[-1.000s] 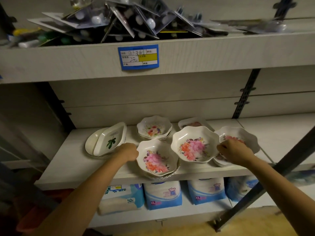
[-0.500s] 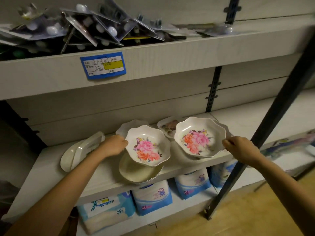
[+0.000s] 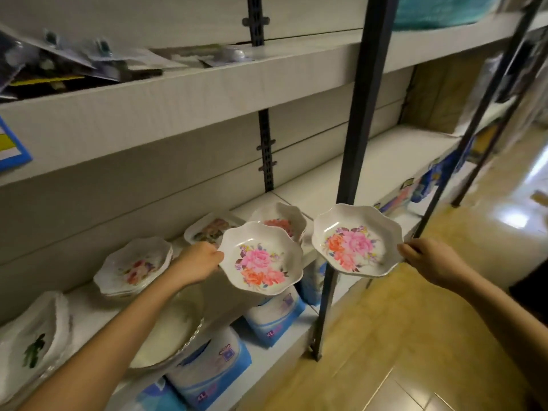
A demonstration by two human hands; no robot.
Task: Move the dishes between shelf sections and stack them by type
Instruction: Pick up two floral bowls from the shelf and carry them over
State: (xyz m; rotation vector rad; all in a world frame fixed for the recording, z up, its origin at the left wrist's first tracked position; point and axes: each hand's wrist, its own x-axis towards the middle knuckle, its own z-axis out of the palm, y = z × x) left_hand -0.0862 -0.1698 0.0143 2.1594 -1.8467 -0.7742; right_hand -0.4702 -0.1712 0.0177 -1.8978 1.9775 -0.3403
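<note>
My left hand [image 3: 198,264] grips the left rim of a white scalloped bowl with pink and orange flowers [image 3: 261,261], lifted clear of the shelf. My right hand [image 3: 431,261] holds a second, matching floral bowl [image 3: 354,240] by its right rim, out in front of the black upright post. On the shelf [image 3: 320,188] behind them stand another floral bowl [image 3: 280,222], a small floral tray [image 3: 211,229], a stack of floral bowls [image 3: 135,266], a plain cream plate [image 3: 175,330] near the front edge and white dishes with a green sprig [image 3: 32,342] at far left.
A black upright post [image 3: 353,161] stands in front of the shelf between the two sections. The right shelf section [image 3: 370,161] is bare. Blue and white packs [image 3: 207,369] fill the lower shelf. Blister packs [image 3: 74,63] crowd the upper shelf. Yellow floor tiles [image 3: 415,351] lie to the right.
Both hands have lifted their floral bowls off the shelf and carried them rightward. The view has swung right, so the dishes left on the shelf now sit lower left.
</note>
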